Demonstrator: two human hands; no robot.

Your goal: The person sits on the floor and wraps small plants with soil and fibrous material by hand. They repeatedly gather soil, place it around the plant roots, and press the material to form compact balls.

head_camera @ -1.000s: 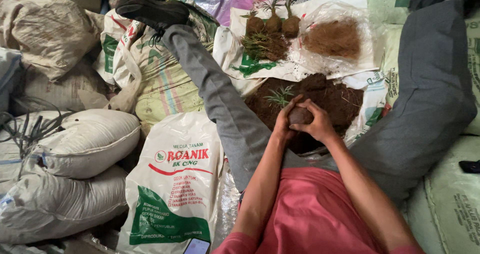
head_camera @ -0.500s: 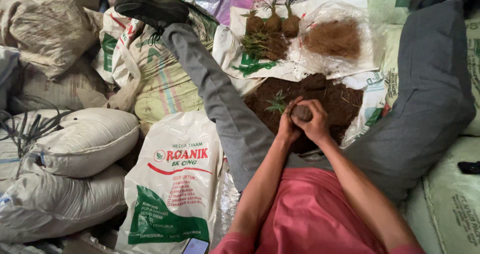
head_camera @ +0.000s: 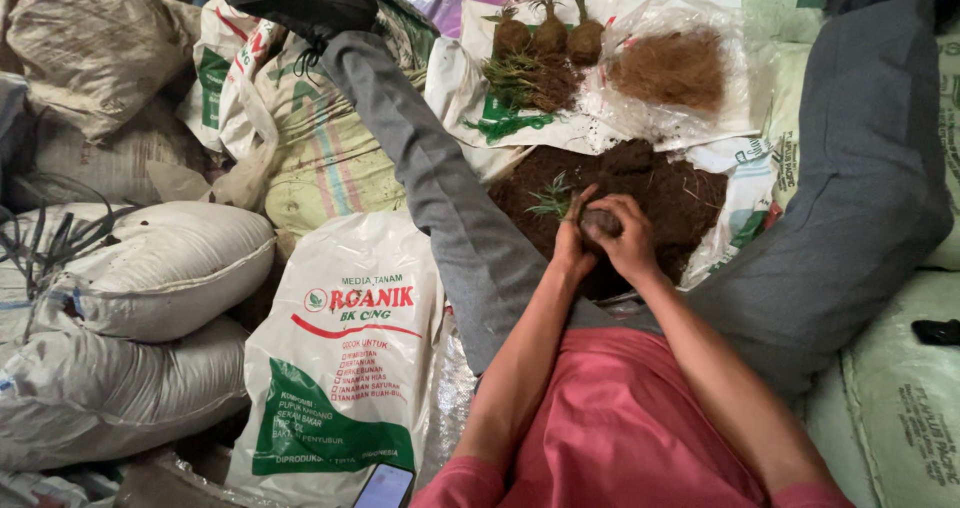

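Between the spread legs, above a heap of dark soil (head_camera: 660, 193), a small brown soil ball (head_camera: 600, 223) is grasped by both hands, the left hand (head_camera: 572, 248) and the right hand (head_camera: 630, 243) pressed against it from either side. Each grip is clenched on the ball, so most of it is hidden by the fingers; only its top can be made out. A thin green seedling (head_camera: 552, 200) is seen just beside the left hand, though whether it is rooted in the ball cannot be told. Farther off, three finished balls with sprouts (head_camera: 548, 36) are lined up on a white sheet, next to loose coconut fibre (head_camera: 670, 68) in clear plastic. A printed white sack (head_camera: 345, 368) lies left of the grey trouser leg (head_camera: 440, 198), and a phone (head_camera: 382, 486) is cut off by the bottom edge.
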